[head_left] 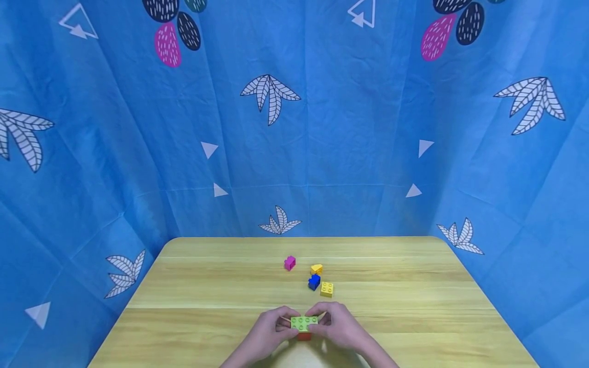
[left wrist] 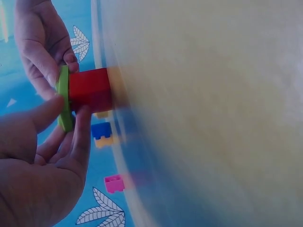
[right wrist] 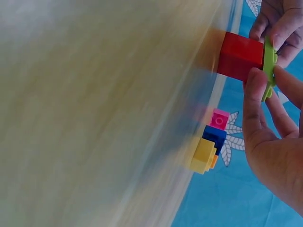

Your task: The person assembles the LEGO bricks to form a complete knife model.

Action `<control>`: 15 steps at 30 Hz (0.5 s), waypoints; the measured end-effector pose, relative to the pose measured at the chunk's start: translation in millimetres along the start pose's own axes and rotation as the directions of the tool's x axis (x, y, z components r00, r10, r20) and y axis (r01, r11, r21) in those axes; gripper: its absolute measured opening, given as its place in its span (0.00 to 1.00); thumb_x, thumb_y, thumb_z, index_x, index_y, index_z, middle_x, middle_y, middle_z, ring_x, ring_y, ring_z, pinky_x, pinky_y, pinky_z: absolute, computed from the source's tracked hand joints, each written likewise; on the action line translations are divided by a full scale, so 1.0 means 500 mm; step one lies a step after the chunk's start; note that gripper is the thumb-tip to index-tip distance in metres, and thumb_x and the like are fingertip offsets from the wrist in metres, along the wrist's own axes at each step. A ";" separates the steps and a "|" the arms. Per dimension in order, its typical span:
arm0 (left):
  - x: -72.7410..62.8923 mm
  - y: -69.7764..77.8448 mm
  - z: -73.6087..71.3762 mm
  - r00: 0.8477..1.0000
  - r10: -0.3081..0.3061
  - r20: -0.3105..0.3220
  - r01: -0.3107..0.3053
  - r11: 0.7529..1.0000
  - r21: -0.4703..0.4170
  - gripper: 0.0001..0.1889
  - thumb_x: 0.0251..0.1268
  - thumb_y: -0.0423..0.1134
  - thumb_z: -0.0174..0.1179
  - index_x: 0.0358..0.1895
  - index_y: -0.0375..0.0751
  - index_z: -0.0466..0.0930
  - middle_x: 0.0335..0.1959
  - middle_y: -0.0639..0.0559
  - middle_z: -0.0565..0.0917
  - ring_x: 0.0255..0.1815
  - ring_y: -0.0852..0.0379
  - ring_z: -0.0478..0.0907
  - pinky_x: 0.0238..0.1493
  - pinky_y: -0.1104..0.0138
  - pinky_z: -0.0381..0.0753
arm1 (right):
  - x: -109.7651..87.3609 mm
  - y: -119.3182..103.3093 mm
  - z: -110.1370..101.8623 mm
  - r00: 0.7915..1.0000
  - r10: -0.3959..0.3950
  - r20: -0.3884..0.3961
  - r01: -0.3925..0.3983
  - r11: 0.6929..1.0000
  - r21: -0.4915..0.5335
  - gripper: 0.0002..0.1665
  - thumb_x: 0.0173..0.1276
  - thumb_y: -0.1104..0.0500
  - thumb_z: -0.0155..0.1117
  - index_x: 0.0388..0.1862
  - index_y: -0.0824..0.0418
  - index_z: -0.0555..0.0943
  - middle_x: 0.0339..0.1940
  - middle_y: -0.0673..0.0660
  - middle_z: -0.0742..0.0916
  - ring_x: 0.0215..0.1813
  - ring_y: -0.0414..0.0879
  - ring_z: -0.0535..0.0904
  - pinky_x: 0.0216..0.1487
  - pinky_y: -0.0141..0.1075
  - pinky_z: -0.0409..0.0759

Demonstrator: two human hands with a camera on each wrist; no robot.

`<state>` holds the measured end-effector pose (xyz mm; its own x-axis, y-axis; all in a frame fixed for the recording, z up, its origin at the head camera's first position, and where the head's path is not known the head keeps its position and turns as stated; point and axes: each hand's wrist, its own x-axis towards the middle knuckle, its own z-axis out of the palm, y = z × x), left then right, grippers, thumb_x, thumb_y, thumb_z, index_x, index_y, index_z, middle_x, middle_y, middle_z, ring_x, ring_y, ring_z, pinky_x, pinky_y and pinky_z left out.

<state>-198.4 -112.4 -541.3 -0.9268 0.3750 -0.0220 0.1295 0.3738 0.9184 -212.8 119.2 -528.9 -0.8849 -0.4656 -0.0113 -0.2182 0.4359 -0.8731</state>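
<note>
A thin light-green plate with studs point(head_left: 301, 321) lies across the top of a red brick point(left wrist: 90, 90) near the front of the table. The plate is longer than the brick and overhangs it on both sides. My left hand point(head_left: 269, 329) pinches the plate's left end between thumb and fingers. On the opposite end, my right hand point(head_left: 338, 327) pinches it the same way, its thumb over the front studs. In the right wrist view, a fingertip of the right hand point(right wrist: 274, 146) is right at the red brick's side. The red brick stands upright on the wooden surface.
Beyond the hands lie a yellow brick point(head_left: 326, 289), a blue brick point(head_left: 314, 282), a small yellow-orange piece point(head_left: 316, 269) and a pink brick point(head_left: 290, 263). A patterned blue curtain point(head_left: 349, 153) hangs behind and beside the wooden table point(head_left: 207, 286).
</note>
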 end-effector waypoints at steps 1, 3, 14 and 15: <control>-0.001 0.000 0.000 1.000 0.001 -0.001 -0.001 1.000 -0.003 0.15 0.65 0.32 0.70 0.54 0.43 0.84 0.45 0.48 0.88 0.43 0.55 0.86 0.44 0.67 0.90 | 0.000 0.000 0.000 1.000 0.002 0.000 -0.002 1.000 0.002 0.17 0.65 0.55 0.76 0.51 0.57 0.87 0.50 0.54 0.89 0.40 0.41 0.83 0.40 0.31 0.84; -0.002 0.001 -0.001 1.000 0.001 -0.003 -0.001 1.000 -0.010 0.15 0.65 0.32 0.70 0.54 0.43 0.84 0.46 0.48 0.88 0.43 0.55 0.86 0.43 0.68 0.90 | 0.000 -0.001 0.001 1.000 0.006 0.001 -0.006 1.000 0.006 0.17 0.65 0.55 0.76 0.51 0.58 0.86 0.50 0.54 0.89 0.40 0.42 0.83 0.40 0.31 0.84; -0.003 -0.002 0.001 1.000 -0.004 -0.001 0.004 0.997 -0.075 0.14 0.66 0.30 0.68 0.54 0.41 0.84 0.45 0.47 0.88 0.43 0.54 0.86 0.41 0.66 0.90 | 0.001 -0.002 0.001 1.000 0.002 0.015 -0.003 0.999 0.039 0.15 0.66 0.58 0.75 0.50 0.61 0.86 0.52 0.59 0.88 0.37 0.42 0.84 0.37 0.30 0.85; -0.003 -0.002 0.002 1.000 -0.006 -0.002 0.006 0.997 -0.080 0.14 0.66 0.30 0.68 0.54 0.41 0.84 0.44 0.47 0.88 0.43 0.54 0.86 0.40 0.65 0.91 | 0.002 -0.002 0.001 1.000 0.002 0.018 -0.003 0.999 0.044 0.15 0.66 0.59 0.75 0.50 0.61 0.86 0.52 0.59 0.88 0.37 0.42 0.85 0.36 0.31 0.85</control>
<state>-196.9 -112.6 -542.6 -0.9281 0.3712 -0.0269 0.0953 0.3070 0.9469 -213.3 118.2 -528.3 -0.8778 -0.4785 -0.0215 -0.1977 0.4027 -0.8937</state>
